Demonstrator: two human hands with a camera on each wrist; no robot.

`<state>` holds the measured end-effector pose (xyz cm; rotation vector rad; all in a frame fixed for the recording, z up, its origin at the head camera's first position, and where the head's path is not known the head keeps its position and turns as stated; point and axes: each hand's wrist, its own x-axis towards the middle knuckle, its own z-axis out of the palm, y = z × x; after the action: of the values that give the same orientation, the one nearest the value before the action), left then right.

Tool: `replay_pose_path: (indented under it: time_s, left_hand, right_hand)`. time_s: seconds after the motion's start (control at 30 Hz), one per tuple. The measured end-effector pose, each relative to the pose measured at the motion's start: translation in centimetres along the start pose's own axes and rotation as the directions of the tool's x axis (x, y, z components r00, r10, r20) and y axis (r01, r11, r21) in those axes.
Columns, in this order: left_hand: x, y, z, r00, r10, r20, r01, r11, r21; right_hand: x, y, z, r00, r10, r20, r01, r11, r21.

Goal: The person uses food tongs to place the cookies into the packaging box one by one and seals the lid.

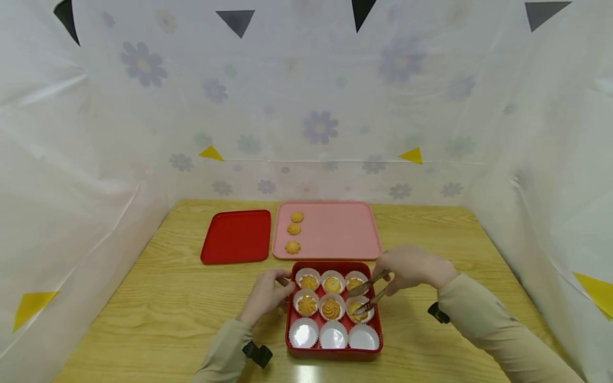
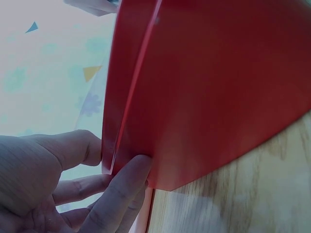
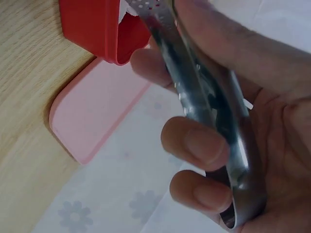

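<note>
A red box (image 1: 335, 352) holds white paper cups in three rows. The back and middle rows contain swirled yellow cookies, and the front cups (image 1: 303, 333) are bare. My left hand (image 1: 268, 292) grips the box's left wall near its back corner; in the left wrist view the thumb and fingers (image 2: 131, 184) pinch the red rim. In my right hand (image 1: 414, 266) are metal tongs (image 3: 194, 92), gripped with curled fingers. The tongs' arms stand apart above the right column, one tip over the cookie (image 1: 356, 313) in the middle row's right cup.
Behind the box lies a pink tray (image 1: 335, 231) with three cookies (image 1: 294, 229) along its left side. A red tray (image 1: 237, 236) sits left of it on the wooden table (image 1: 158, 298). Flower-printed white sheeting (image 1: 287, 101) encloses the back and sides.
</note>
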<state>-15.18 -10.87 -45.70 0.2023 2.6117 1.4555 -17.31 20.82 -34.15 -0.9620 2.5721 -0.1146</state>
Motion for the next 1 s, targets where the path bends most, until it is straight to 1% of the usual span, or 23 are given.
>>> replay_pose_path:
  time_s: [0.1,0.17,0.3,0.4,0.53,0.63,0.8,0.83,1.0]
  left_hand:
    - [0.0,0.0,0.0,1.0,-0.004,0.004,0.005,1.0,-0.005]
    - [0.0,0.0,0.0,1.0,-0.003,0.004,0.003,1.0,-0.007]
    - [0.0,0.0,0.0,1.0,0.001,0.005,-0.001,1.0,-0.003]
    - [0.0,-0.1,0.0,1.0,-0.001,0.004,0.001,1.0,-0.001]
    - [0.0,-0.1,0.0,1.0,0.002,0.002,-0.002,1.0,-0.006]
    - [0.1,-0.2,0.0,1.0,0.001,0.006,-0.001,1.0,-0.019]
    - [0.1,-0.2,-0.1,1.0,-0.011,0.015,0.012,0.999,-0.042]
    - [0.1,-0.2,-0.1,1.0,-0.004,0.012,0.005,0.999,-0.037]
    - [0.1,-0.3,-0.3,1.0,-0.013,-0.004,0.012,1.0,-0.021]
  right_hand:
    - [0.0,1.0,0.0,0.999,-0.047,-0.001,0.047,0.997,0.068]
    - [0.1,1.7,0.1,0.996,-0.085,0.0,0.084,0.988,0.129]
    - [0.5,2.9,0.4,0.988,-0.153,-0.006,0.15,0.959,0.24]
    - [0.7,3.5,0.7,0.985,-0.173,-0.021,0.172,0.939,0.3]
    - [0.9,4.1,1.2,0.985,-0.165,-0.046,0.171,0.918,0.359]
    - [1.1,4.3,1.5,0.987,-0.146,-0.068,0.161,0.909,0.383]
    - [1.8,4.9,2.3,0.984,-0.116,-0.138,0.163,0.901,0.402]
    - [1.9,5.0,2.5,0.981,-0.113,-0.157,0.168,0.898,0.406]
    - [2.9,5.0,3.1,0.97,-0.068,-0.233,0.165,0.89,0.424]
